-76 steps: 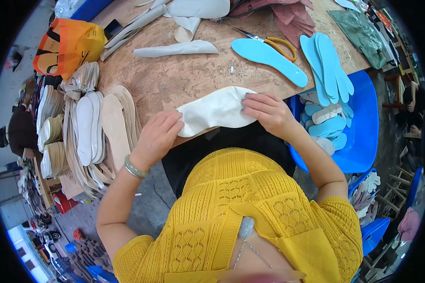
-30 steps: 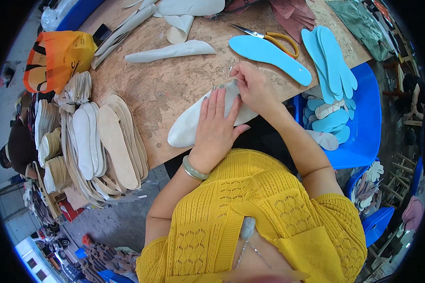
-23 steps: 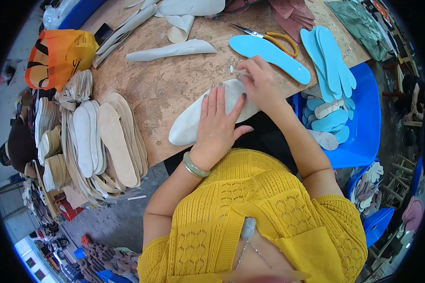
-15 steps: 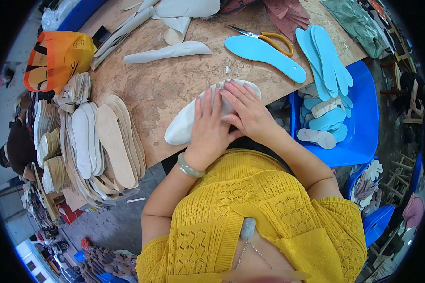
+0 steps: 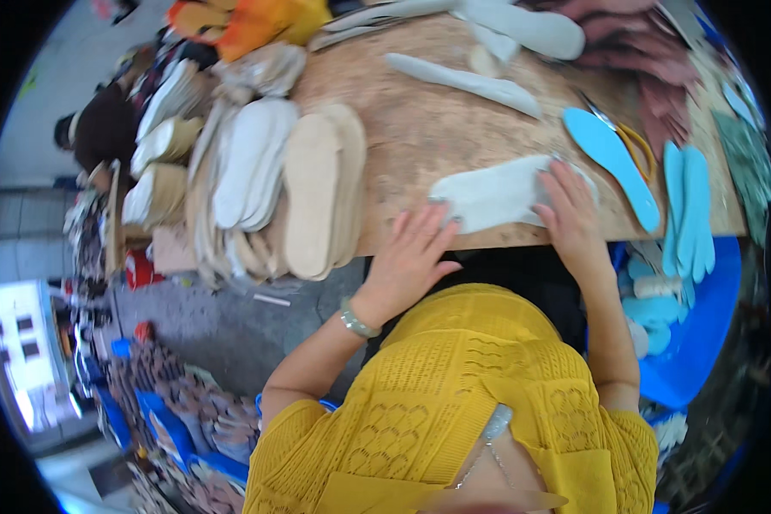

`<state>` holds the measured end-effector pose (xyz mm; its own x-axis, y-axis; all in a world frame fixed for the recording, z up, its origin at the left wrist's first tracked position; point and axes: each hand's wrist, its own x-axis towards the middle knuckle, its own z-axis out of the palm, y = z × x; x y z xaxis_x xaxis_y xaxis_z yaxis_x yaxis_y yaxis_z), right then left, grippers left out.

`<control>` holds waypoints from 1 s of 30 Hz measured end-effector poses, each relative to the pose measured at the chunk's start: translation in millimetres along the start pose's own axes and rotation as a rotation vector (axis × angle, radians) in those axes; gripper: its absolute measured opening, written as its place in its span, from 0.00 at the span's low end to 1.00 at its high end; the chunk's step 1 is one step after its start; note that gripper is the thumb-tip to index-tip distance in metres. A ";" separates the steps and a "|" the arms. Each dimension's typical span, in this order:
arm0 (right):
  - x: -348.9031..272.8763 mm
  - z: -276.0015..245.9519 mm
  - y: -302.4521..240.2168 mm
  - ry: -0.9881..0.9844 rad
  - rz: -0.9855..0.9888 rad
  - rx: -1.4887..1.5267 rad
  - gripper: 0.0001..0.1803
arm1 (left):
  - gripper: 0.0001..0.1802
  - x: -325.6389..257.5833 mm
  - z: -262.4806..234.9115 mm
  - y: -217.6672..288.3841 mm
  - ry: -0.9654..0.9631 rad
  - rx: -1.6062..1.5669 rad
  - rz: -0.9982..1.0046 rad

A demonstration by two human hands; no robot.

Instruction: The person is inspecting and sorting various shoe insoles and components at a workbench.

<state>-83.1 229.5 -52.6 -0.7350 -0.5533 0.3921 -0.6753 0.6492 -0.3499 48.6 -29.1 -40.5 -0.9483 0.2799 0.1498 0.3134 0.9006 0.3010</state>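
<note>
A white insole-shaped piece [image 5: 499, 194] lies flat along the front edge of the wooden table [image 5: 403, 167]. At its left end rest the fingertips of my left hand [image 5: 409, 261], fingers spread and a pale bangle on the wrist. My right hand [image 5: 572, 210] lies over the right end with its fingers stretched out, covering part of that end. Neither hand grips anything. To the right of my right hand is a light blue insole [image 5: 610, 158], with yellow-handled scissors [image 5: 636, 150] partly under it.
Stacks of beige insoles [image 5: 313, 193] and white insoles [image 5: 250, 163] stand on the left. More blue insoles [image 5: 687, 206] overhang the right edge above a blue bin [image 5: 702, 343]. A rolled pale sheet [image 5: 467, 83] and dark red pieces [image 5: 660, 77] lie farther back.
My hands have moved apart, from close together on the white piece to its two ends. The piece has turned to lie more along the table edge. The whole view has shifted and rotated.
</note>
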 end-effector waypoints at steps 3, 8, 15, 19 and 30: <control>0.5 -2.4 0.1 -0.008 0.000 0.004 0.22 | 0.36 -2.5 -1.3 1.4 0.018 0.011 0.003; -0.5 -7.1 3.5 0.063 0.042 0.079 0.21 | 0.34 1.8 -2.1 -1.7 0.017 0.014 0.021; 36.7 -8.0 41.4 0.327 0.114 -0.306 0.21 | 0.30 3.1 -9.0 -4.8 -0.011 0.081 0.027; 42.8 -14.5 76.6 0.122 0.143 -0.551 0.23 | 0.30 8.1 -7.8 -4.3 0.022 0.103 0.047; 46.2 -120.8 54.9 0.743 0.209 0.143 0.13 | 0.27 4.3 -4.6 -2.5 0.137 -0.056 0.023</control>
<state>-146.7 302.7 49.1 -0.6479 0.1001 0.7551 -0.5664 0.5995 -0.5655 44.0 -31.7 -36.3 -0.9264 0.2487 0.2828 0.3406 0.8737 0.3473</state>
